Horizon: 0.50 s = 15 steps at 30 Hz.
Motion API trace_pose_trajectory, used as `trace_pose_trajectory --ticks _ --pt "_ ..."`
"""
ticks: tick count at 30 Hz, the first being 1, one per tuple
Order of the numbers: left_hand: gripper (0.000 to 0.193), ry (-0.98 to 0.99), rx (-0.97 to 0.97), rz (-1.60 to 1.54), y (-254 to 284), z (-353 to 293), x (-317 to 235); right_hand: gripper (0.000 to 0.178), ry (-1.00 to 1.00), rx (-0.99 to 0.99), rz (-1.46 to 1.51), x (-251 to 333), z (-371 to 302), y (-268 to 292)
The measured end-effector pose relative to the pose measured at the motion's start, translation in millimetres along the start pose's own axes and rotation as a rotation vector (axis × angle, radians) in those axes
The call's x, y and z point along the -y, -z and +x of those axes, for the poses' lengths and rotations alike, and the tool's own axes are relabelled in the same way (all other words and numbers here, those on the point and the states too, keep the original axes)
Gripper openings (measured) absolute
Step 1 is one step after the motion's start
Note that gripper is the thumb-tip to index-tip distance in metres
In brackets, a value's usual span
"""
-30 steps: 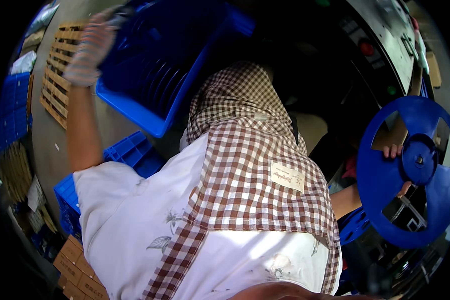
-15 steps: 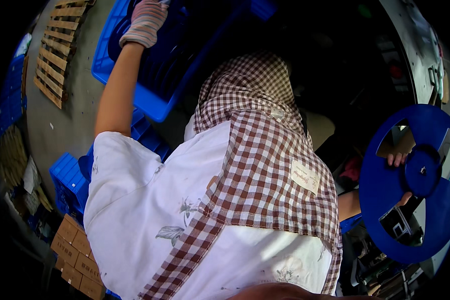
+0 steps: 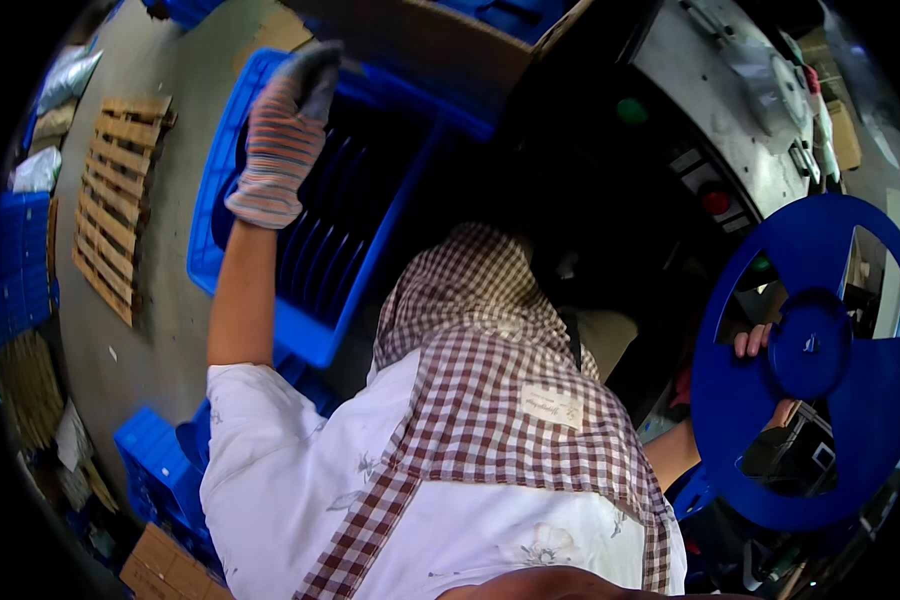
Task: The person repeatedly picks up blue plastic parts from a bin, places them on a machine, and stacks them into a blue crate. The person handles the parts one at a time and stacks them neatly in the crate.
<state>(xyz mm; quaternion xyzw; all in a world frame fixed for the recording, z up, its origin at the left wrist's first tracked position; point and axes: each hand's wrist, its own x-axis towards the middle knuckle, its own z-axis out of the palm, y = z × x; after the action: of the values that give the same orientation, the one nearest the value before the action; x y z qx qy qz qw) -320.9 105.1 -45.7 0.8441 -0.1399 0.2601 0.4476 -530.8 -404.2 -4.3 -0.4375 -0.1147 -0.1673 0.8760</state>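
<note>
My left hand (image 3: 278,150), in a striped glove with grey fingertips, is raised over a blue crate (image 3: 310,345). Its fingers stretch up toward the crate's far end, slightly blurred, and nothing shows in them. Inside the crate, several dark blue discs (image 3: 320,250) stand on edge in a row. At the right, my bare right hand (image 3: 753,340) grips a large blue plastic reel (image 3: 860,400) from behind, near its hub. Its fingertips and thumb show through the reel's cut-outs; the rest of the hand is hidden behind it.
A cardboard box (image 3: 420,45) stands beyond the crate. A wooden pallet (image 3: 120,205) lies on the floor at left, with stacked blue crates (image 3: 160,460) and a carton (image 3: 165,565) nearer. A metal machine top (image 3: 700,90) with a red button (image 3: 714,198) is at far right.
The view has shifted, so the crate and pallet sit lower and the cardboard box appears. My left hand stays over the crate; my right hand still holds the reel, which has turned slightly.
</note>
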Motion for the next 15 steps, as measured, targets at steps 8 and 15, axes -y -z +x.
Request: trace_pose_trajectory --ticks 8,15 --pt "0.046 0.081 0.643 0.787 -79.3 192.5 -72.2 0.079 0.146 -0.149 -0.115 38.5 -18.1 -10.7" --pt "0.095 0.502 1.113 1.217 -154.1 210.8 32.5 0.076 0.131 -0.302 -0.266 62.6 -33.5 -52.3"
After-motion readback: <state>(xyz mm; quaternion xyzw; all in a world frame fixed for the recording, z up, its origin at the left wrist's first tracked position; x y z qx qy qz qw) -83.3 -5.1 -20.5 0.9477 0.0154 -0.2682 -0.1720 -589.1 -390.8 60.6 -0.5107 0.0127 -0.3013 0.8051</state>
